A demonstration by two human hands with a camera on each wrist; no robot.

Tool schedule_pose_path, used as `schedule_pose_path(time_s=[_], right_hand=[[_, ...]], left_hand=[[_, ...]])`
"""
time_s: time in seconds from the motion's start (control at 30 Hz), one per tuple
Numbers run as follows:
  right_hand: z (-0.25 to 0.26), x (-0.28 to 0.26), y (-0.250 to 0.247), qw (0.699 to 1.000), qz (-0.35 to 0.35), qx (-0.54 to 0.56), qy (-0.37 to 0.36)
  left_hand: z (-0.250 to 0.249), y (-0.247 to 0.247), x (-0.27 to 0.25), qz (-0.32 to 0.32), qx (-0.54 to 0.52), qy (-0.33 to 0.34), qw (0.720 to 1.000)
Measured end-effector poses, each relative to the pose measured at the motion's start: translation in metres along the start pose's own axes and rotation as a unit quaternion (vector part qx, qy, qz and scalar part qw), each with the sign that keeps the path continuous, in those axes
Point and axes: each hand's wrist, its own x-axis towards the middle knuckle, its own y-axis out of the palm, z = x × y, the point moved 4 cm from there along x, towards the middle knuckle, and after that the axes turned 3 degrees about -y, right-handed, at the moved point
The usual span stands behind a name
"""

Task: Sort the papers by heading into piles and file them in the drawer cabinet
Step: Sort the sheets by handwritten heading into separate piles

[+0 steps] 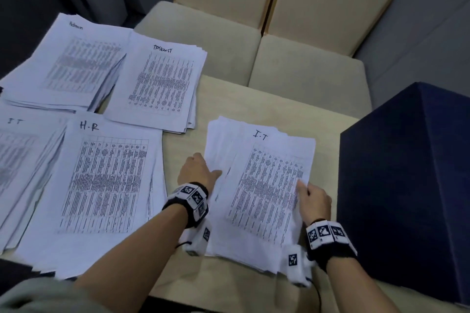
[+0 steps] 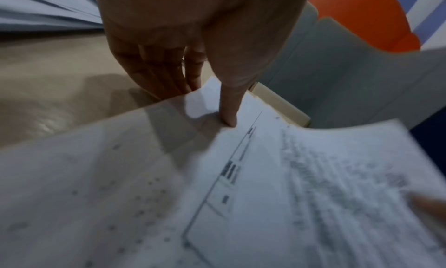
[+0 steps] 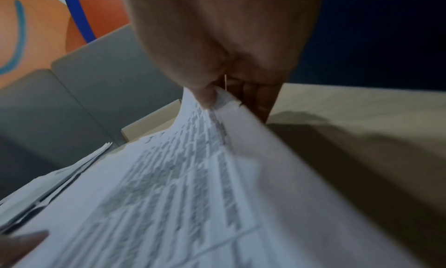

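Papers headed "I-T" point(image 1: 259, 185), stacked loosely on the desk point(image 1: 229, 284), between both hands. Left hand point(image 1: 197, 169) at the stack's left edge: thumb pressing on top, fingers point(image 2: 154, 70) curled down beside the edge. Right hand point(image 1: 315, 201) pinching the top sheets' right edge, thumb above, fingers point(image 3: 253, 94) beneath. Left of the left fingers, "H-R" pile point(image 1: 101, 180) and another "I T" pile point(image 1: 23, 160). Beyond, "Tasklist" pile point(image 1: 162, 84) and "Admin" pile point(image 1: 71, 63). Right of the right fingers, dark blue cabinet point(image 1: 412, 185).
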Motion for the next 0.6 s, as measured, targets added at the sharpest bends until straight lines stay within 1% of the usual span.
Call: schedule_pose_path(time_s=[0.07, 0.13, 0.2, 0.27, 0.33, 0.4, 0.43, 0.47, 0.5, 0.57, 0.6], right_hand=[[-0.005, 0.001, -0.009, 0.999, -0.022, 0.030, -0.006], [-0.008, 0.004, -0.013, 0.991, -0.013, 0.132, 0.012], [-0.011, 0.005, -0.008, 0.969, 0.039, 0.232, 0.069], [-0.011, 0.003, -0.004, 0.948, 0.092, 0.277, 0.128], [-0.008, -0.003, -0.003, 0.926, 0.121, 0.316, 0.165], [-0.005, -0.007, -0.007, 0.915, 0.103, 0.344, 0.186], [-0.006, -0.010, -0.008, 0.912, 0.083, 0.355, 0.191], [-0.010, -0.011, -0.008, 0.905, 0.062, 0.374, 0.195], [-0.013, -0.013, -0.008, 0.893, 0.046, 0.399, 0.203], [-0.022, -0.018, -0.003, 0.861, 0.040, 0.455, 0.225], [-0.026, -0.020, 0.001, 0.846, 0.041, 0.477, 0.234]], left_hand=[[0.002, 0.002, 0.001, 0.002, 0.001, 0.008, 1.000], [0.004, 0.001, 0.002, -0.002, -0.021, 0.014, 1.000], [0.005, -0.003, 0.002, -0.010, -0.054, 0.017, 0.998], [0.006, -0.009, 0.002, -0.015, -0.062, 0.024, 0.998], [0.006, -0.015, 0.001, -0.037, -0.018, 0.043, 0.998], [0.003, -0.019, 0.001, -0.083, 0.054, 0.086, 0.991], [0.000, -0.018, 0.000, -0.091, 0.080, 0.112, 0.986], [-0.002, -0.015, 0.000, -0.077, 0.095, 0.132, 0.984], [-0.003, -0.008, 0.002, -0.051, 0.103, 0.141, 0.983], [-0.002, 0.001, 0.006, 0.001, 0.110, 0.123, 0.986], [-0.002, 0.003, 0.008, 0.014, 0.112, 0.107, 0.988]])
